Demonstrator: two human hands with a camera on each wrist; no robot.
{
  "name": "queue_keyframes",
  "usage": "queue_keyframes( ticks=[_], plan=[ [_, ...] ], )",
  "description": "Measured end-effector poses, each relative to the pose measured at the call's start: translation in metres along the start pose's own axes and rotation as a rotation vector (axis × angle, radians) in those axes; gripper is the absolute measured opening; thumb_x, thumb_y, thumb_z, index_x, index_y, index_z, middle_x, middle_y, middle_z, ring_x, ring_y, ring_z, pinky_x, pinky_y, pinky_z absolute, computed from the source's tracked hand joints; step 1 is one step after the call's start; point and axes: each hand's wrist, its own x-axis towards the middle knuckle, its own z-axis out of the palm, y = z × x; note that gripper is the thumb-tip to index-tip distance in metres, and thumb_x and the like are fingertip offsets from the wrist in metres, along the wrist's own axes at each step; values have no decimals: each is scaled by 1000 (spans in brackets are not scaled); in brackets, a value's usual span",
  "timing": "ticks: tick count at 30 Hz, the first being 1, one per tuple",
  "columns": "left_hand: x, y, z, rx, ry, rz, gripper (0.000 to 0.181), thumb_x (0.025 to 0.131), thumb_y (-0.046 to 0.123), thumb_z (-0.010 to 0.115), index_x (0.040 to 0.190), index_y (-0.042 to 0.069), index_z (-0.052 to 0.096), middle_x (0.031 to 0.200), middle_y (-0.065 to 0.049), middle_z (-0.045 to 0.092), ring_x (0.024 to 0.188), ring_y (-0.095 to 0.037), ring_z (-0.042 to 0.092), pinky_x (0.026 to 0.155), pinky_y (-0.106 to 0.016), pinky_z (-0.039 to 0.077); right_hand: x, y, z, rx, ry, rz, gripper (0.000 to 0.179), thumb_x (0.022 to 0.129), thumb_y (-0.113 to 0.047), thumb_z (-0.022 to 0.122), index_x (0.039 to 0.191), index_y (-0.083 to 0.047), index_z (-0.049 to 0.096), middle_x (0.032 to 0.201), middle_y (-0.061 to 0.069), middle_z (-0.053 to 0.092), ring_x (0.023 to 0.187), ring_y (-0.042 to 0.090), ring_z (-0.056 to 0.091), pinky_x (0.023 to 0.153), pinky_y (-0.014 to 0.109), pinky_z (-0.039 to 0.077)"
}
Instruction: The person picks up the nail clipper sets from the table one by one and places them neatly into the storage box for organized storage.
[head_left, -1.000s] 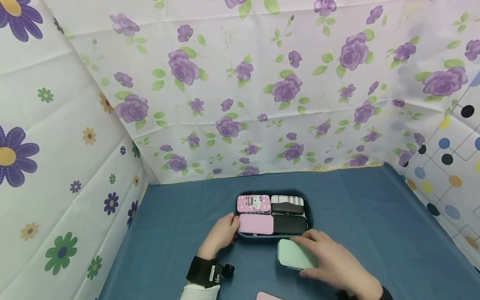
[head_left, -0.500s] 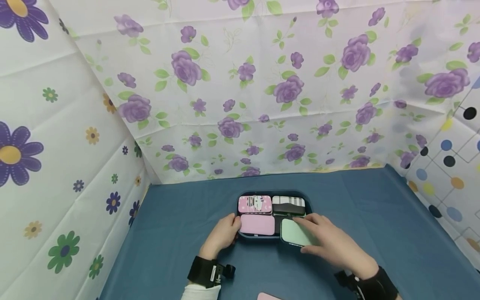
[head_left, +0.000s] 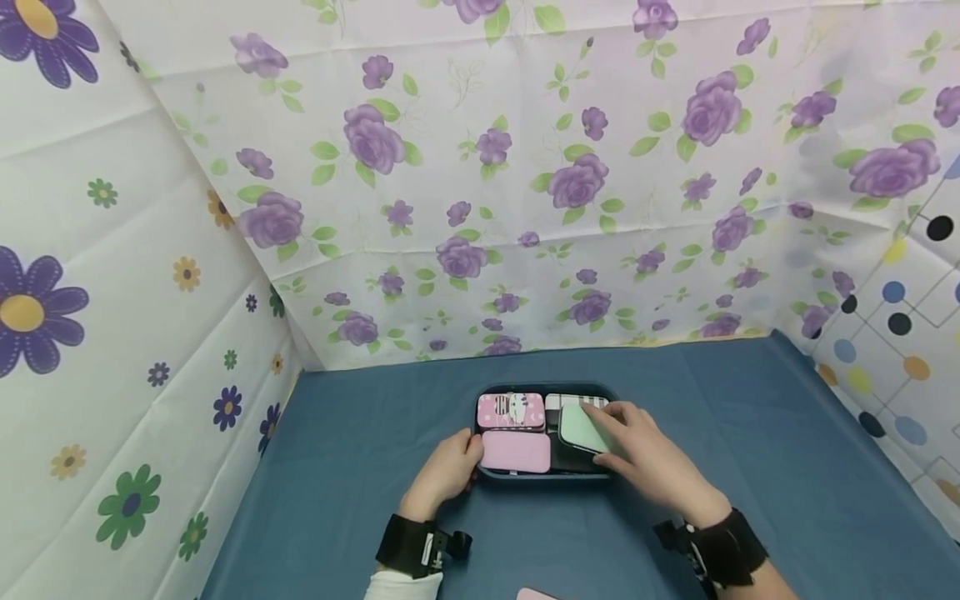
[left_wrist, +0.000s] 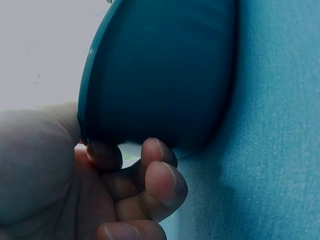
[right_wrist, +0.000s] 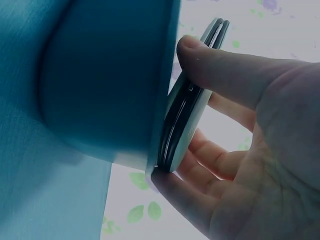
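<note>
My left hand (head_left: pixel 441 472) grips the left end of a dark blue bin (head_left: pixel 536 477); in the left wrist view its thumb lies at the rim and the fingers curl by the outer wall. A mint-green hinged case (head_left: pixel 581 427) is in my right hand (head_left: pixel 654 457), pinched between thumb and fingers. It hangs tilted over the right half of the bin, and in the right wrist view the case (right_wrist: pixel 186 122) is closed and right at the rim. Under it, partly covered, are a black case (head_left: pixel 567 458) and a grey striped case (head_left: pixel 557 402).
Inside the bin's left half lie a plain pink case (head_left: pixel 516 452) and a pink case with a cartoon print (head_left: pixel 510 411). A pink item (head_left: pixel 534 594) shows at the bottom edge. Blue cloth (head_left: pixel 360 433) covers the table, and flowered sheets (head_left: pixel 450 167) stand behind it.
My right hand has carried the mint-green case from in front of the bin, up and away from me, to above the bin's right half. The left hand has kept its grip.
</note>
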Motion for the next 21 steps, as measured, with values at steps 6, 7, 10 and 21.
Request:
queue_keyframes(
  ticks=[6, 7, 10, 21],
  plan=[
    [0, -1, 0, 4, 0, -7, 35, 115, 29, 45, 87, 9, 53, 70, -6, 56, 55, -21, 54, 55, -36, 43, 11, 3, 4, -46, 5, -9, 78, 97, -24, 83, 165, -23, 45, 145, 16, 52, 133, 38, 51, 93, 52, 53],
    [0, -1, 0, 3, -1, -7, 35, 115, 29, 45, 87, 9, 53, 70, -6, 56, 55, -21, 54, 55, -36, 43, 14, 3, 5, -51, 6, -10, 78, 97, -23, 83, 165, -24, 45, 145, 16, 52, 133, 38, 51, 92, 51, 53],
    [0, 0, 0, -4, -2, -7, 35, 115, 29, 45, 88, 9, 53, 70, -6, 55, 55, -21, 54, 55, -36, 42, 23, 5, 8, -63, 21, -28, 77, 96, -22, 84, 164, -23, 47, 144, 16, 52, 131, 39, 52, 88, 49, 53],
    [0, 0, 0, -3, -1, 2, 34, 115, 27, 45, 87, 9, 52, 70, -6, 56, 55, -20, 54, 54, -36, 43, 48, 13, 17, -95, 19, -57, 75, 96, -19, 84, 163, -24, 50, 143, 15, 53, 131, 38, 52, 86, 48, 54]
  ],
)
